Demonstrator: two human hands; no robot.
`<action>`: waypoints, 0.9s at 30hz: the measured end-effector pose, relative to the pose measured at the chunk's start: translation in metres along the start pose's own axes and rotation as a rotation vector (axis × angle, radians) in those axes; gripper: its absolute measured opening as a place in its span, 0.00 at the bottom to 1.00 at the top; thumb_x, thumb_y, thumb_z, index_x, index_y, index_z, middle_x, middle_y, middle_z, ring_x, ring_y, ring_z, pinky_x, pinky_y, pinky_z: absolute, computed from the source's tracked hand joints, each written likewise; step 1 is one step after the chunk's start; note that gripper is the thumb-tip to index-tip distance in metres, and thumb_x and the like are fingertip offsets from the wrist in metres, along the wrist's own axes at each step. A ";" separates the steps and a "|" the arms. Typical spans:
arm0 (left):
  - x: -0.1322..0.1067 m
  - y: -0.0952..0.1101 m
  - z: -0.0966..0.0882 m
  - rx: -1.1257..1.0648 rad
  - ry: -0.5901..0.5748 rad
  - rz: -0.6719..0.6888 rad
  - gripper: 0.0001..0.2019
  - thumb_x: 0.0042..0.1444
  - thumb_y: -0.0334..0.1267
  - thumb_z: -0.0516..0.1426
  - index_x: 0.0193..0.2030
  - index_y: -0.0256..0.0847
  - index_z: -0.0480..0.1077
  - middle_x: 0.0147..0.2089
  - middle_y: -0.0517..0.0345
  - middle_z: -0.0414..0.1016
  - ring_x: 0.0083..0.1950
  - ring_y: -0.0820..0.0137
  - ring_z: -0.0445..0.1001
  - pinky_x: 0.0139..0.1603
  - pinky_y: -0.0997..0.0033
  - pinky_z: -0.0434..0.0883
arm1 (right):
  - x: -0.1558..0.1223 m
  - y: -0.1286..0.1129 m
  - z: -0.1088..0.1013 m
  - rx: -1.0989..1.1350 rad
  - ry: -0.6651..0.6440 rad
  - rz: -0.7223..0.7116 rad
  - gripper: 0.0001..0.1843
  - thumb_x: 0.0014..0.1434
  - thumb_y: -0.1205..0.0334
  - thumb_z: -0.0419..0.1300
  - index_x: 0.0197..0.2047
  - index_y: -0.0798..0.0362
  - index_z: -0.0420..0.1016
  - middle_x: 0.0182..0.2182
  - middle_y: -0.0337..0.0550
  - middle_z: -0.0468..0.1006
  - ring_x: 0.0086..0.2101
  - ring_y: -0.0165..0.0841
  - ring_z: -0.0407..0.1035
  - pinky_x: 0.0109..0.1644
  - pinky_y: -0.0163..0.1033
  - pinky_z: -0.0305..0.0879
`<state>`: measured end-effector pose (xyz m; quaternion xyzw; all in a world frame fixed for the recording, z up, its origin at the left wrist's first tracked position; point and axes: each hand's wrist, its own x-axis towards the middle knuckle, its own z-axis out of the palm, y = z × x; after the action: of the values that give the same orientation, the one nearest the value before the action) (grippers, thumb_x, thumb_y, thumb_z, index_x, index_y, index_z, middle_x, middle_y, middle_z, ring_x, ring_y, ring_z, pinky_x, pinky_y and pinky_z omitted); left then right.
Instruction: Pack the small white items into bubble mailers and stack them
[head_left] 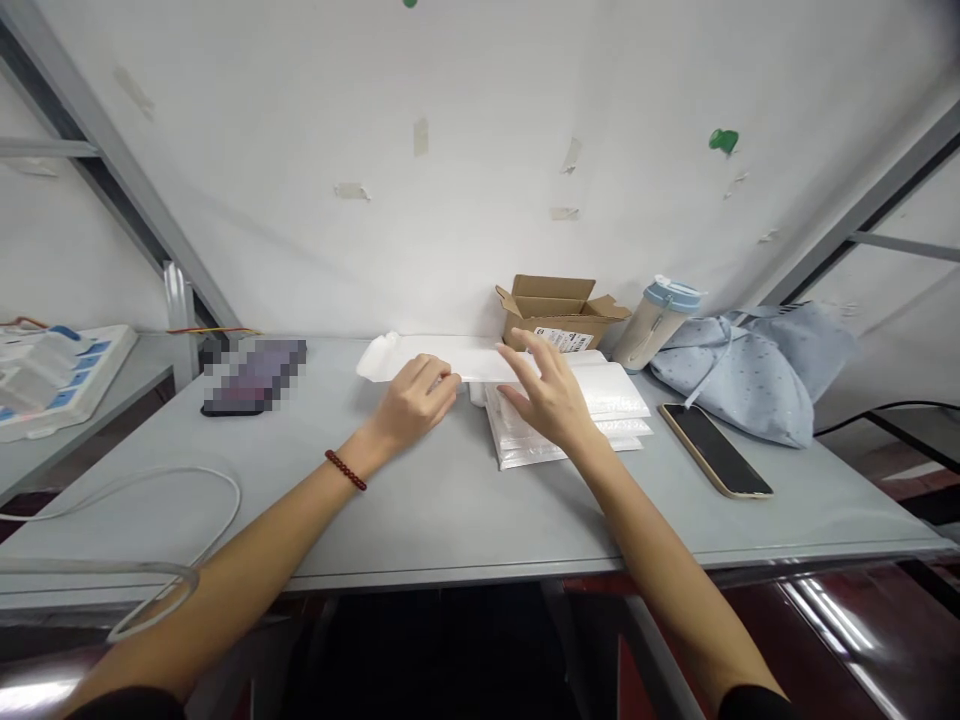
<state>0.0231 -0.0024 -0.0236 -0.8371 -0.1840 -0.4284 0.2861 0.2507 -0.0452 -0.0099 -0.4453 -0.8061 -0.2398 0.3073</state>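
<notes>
A long white plastic sheet (480, 364), perhaps a flat bag, stretches across the back of the grey desk (450, 500), its left end crumpled. My left hand (416, 398) is curled closed at the near edge of this sheet, fingertips pressed together on it. Over its right part hovers my right hand (553, 395), fingers spread and thumb apart, gripping nothing visible. Underneath my right hand lies a stack of white plastic packets (517, 445), partly covered by the hand and the sheet.
Behind the stack stand an open cardboard box (551, 290) and a blue-lidded cup (654, 325). Right of them are a light blue cloth bag (739, 370) and a phone (716, 450). Left are a blurred dark object (259, 375), a white cable (236, 495) and a white-blue device (67, 370).
</notes>
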 end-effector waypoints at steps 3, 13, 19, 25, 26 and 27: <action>0.007 0.015 -0.001 -0.049 0.019 0.049 0.10 0.60 0.25 0.51 0.34 0.40 0.71 0.33 0.53 0.71 0.38 0.67 0.67 0.39 0.67 0.68 | -0.001 -0.010 0.005 -0.118 -0.065 -0.057 0.27 0.64 0.72 0.47 0.65 0.49 0.59 0.61 0.54 0.66 0.61 0.43 0.58 0.58 0.52 0.61; 0.003 -0.020 -0.018 -0.225 -0.244 -0.989 0.13 0.55 0.40 0.56 0.45 0.37 0.75 0.52 0.43 0.75 0.57 0.53 0.68 0.57 0.50 0.64 | -0.003 -0.018 0.011 -0.335 -0.233 -0.062 0.22 0.62 0.77 0.47 0.53 0.49 0.68 0.49 0.47 0.75 0.46 0.39 0.64 0.42 0.42 0.59; 0.000 -0.050 -0.032 -1.124 -0.329 -1.509 0.14 0.46 0.40 0.61 0.37 0.33 0.76 0.40 0.46 0.79 0.46 0.58 0.76 0.48 0.58 0.72 | -0.003 -0.019 0.012 -0.276 -0.244 -0.021 0.26 0.59 0.78 0.45 0.55 0.48 0.67 0.51 0.51 0.72 0.48 0.41 0.64 0.45 0.44 0.60; 0.004 -0.038 -0.032 -1.286 -0.332 -1.440 0.15 0.41 0.37 0.66 0.38 0.36 0.77 0.38 0.50 0.80 0.42 0.61 0.78 0.46 0.60 0.74 | -0.004 -0.025 0.013 -0.156 -0.212 0.006 0.26 0.55 0.73 0.53 0.57 0.50 0.63 0.59 0.57 0.65 0.58 0.48 0.59 0.55 0.54 0.59; 0.005 -0.034 -0.030 -1.305 -0.346 -1.411 0.16 0.41 0.37 0.66 0.39 0.36 0.77 0.38 0.50 0.81 0.42 0.61 0.78 0.46 0.60 0.74 | -0.004 -0.027 0.012 -0.141 -0.211 -0.004 0.26 0.54 0.69 0.55 0.57 0.50 0.62 0.61 0.58 0.62 0.60 0.50 0.55 0.57 0.57 0.56; 0.006 -0.028 -0.029 -1.318 -0.361 -1.380 0.16 0.41 0.37 0.67 0.39 0.36 0.78 0.38 0.51 0.81 0.41 0.62 0.78 0.45 0.60 0.74 | -0.004 -0.028 0.011 -0.128 -0.218 -0.014 0.27 0.54 0.65 0.58 0.57 0.50 0.61 0.63 0.59 0.59 0.63 0.52 0.52 0.60 0.60 0.52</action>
<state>-0.0069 0.0016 0.0036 -0.5904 -0.3988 -0.3845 -0.5870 0.2248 -0.0543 -0.0238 -0.4817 -0.8209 -0.2430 0.1872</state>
